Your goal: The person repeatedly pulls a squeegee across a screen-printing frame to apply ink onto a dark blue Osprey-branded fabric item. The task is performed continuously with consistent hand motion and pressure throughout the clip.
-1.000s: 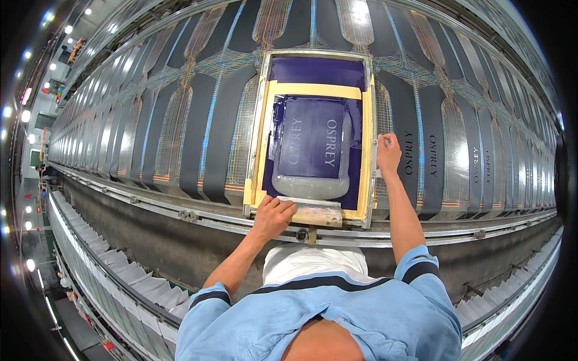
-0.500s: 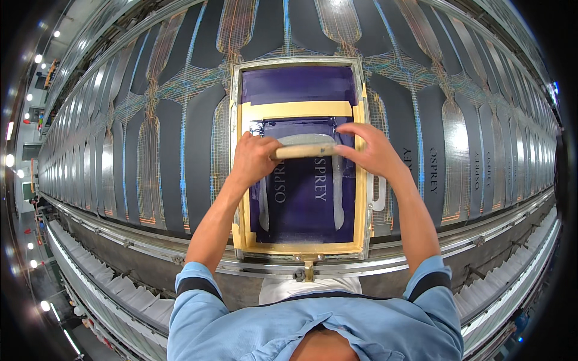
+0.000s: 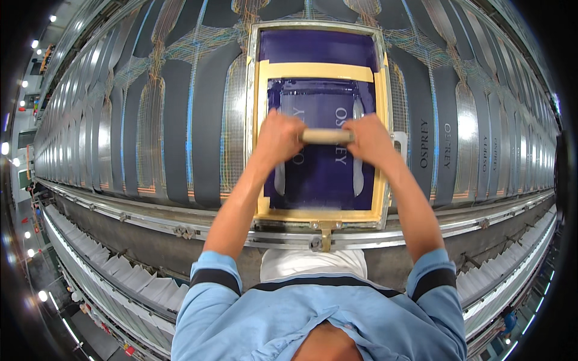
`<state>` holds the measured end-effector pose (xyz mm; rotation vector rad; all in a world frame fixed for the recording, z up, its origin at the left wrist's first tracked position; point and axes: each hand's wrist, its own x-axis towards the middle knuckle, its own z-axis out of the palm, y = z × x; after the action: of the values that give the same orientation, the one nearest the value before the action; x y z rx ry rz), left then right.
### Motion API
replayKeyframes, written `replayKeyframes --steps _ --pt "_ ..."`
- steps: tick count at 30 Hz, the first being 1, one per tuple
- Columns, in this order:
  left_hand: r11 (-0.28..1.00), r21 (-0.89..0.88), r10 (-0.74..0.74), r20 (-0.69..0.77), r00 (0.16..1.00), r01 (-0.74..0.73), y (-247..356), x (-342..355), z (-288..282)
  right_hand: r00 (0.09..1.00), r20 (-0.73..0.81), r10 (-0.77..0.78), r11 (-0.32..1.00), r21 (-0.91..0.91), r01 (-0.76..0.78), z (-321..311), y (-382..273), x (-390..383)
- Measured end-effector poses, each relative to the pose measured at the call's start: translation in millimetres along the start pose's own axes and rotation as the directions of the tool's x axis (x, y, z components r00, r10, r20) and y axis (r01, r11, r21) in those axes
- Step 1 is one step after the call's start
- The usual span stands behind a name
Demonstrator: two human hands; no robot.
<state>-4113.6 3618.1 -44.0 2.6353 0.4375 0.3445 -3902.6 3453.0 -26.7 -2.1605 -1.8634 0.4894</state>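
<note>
Both ends of a wooden-handled squeegee (image 3: 327, 136) are gripped, my left hand (image 3: 280, 137) on one side and my right hand (image 3: 369, 139) on the other, fingers wrapped round. It crosses the middle of a screen printing frame (image 3: 250, 129), whose purple mesh (image 3: 320, 189) is bordered with yellow tape (image 3: 322, 71). My hands and the handle hide the blade. Dark wet ink (image 3: 316, 87) lies in a band across the far part of the mesh, and pale streaks run down both sides. Lettering shows through the screen.
Beneath the frame, a long printing table carries rows of dark grey fabric panels (image 3: 174, 120), some on the right with printed lettering. A metal rail (image 3: 451, 219) follows the near edge, with a brass-coloured clamp (image 3: 326, 236) at the frame. White folded sheets (image 3: 129, 274) line a rack behind me.
My right hand, loosely open beside the handle's right end before, is now closed on it. The squeegee sits nearer to me on the mesh. The whole view has shifted.
</note>
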Motion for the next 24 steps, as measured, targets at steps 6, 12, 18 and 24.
replayKeyframes --steps 6,12,18,24 --pt "0.998 0.061 -0.024 0.011 1.000 0.023 74 -119 5 0.997 0.041 -0.071 0.997 0.041 0.069 25 -57 -111" --pt "0.985 0.172 -0.002 0.028 1.000 -0.003 25 -22 -17 0.998 0.019 -0.057 0.998 -0.026 0.058 -13 -12 -23" --pt "0.984 0.178 -0.040 0.048 0.998 0.031 -43 109 -29 0.999 0.025 0.027 0.999 0.019 -0.028 -50 58 98" --pt "0.983 0.178 -0.050 0.038 0.998 0.043 -57 117 -21 0.995 0.051 0.089 0.992 0.085 -0.094 -37 67 117"
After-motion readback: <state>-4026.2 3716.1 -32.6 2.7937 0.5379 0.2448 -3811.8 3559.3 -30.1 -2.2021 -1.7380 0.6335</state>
